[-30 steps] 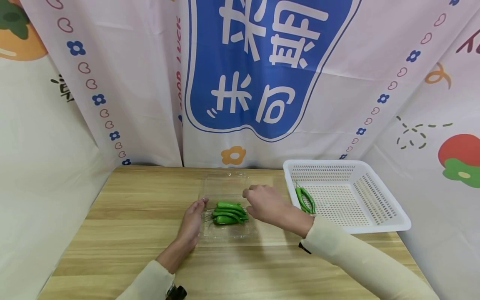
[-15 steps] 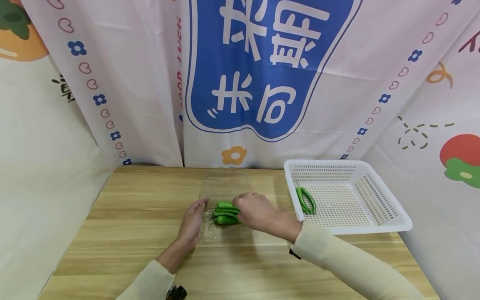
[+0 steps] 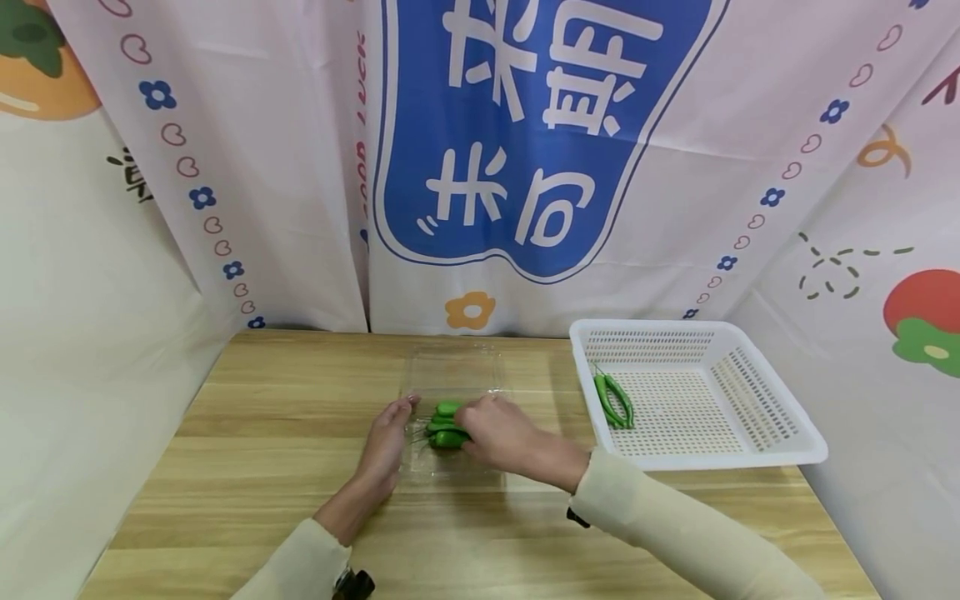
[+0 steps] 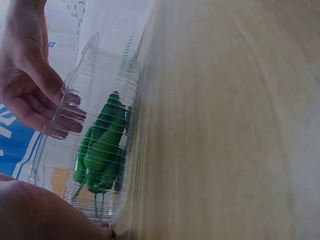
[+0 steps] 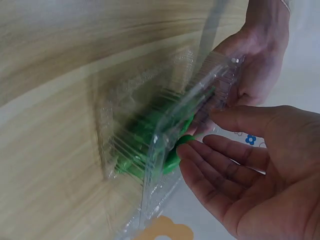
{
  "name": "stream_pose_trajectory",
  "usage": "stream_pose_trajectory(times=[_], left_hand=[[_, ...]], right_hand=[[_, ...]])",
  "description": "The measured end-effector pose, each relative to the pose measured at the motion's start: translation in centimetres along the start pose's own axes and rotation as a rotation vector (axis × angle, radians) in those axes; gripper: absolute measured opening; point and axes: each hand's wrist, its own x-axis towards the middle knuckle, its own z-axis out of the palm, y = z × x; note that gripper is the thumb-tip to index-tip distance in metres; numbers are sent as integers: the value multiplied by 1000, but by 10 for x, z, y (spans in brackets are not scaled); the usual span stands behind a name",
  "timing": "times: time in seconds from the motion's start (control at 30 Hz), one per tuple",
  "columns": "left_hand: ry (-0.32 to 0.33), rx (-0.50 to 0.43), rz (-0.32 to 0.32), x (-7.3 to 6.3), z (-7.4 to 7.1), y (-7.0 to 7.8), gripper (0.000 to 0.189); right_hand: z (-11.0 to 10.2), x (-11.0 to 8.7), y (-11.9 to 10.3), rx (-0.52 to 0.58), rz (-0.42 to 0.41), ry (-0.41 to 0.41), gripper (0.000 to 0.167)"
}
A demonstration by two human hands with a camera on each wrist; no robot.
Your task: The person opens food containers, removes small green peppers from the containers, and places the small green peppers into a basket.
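Observation:
A clear plastic clamshell box point(image 3: 453, 468) lies on the table with its lid point(image 3: 455, 367) folded back away from me. Several green chili peppers point(image 3: 447, 440) lie side by side in its base, stems to the left. My left hand point(image 3: 381, 454) rests along the left end of the box, fingers at its edge. From the right, my right hand point(image 3: 498, 433) reaches in over the peppers' right ends and hides them in the head view. Its fingers point(image 5: 215, 172) are loosely bent in the right wrist view, the tips right at a green pepper point(image 5: 172, 157).
A white perforated plastic basket point(image 3: 697, 458) stands at the right back of the table, with a few green peppers point(image 3: 613, 400) along its left side. Printed cloth point(image 3: 300, 250) hangs behind the wooden table point(image 3: 247, 467) and on both sides.
My right hand has moved left from beside the box to over the peppers' right ends. My left hand, the box and the basket have kept their places.

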Motion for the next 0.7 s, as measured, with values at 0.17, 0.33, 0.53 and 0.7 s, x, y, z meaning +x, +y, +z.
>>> stream_pose_trajectory(times=[0.17,0.33,0.53,0.7], left_hand=[[5,2,-5,0,0,0,51],[1,5,-4,0,0,1,51],[-1,6,-2,-1,0,0,52],[-7,5,3,-1,0,1,53]], right_hand=[[6,2,-3,1,-9,-8,12],[12,3,-4,48,1,-30,9],[16,4,-5,72,30,-52,11],[18,5,-5,77,56,-64,18]])
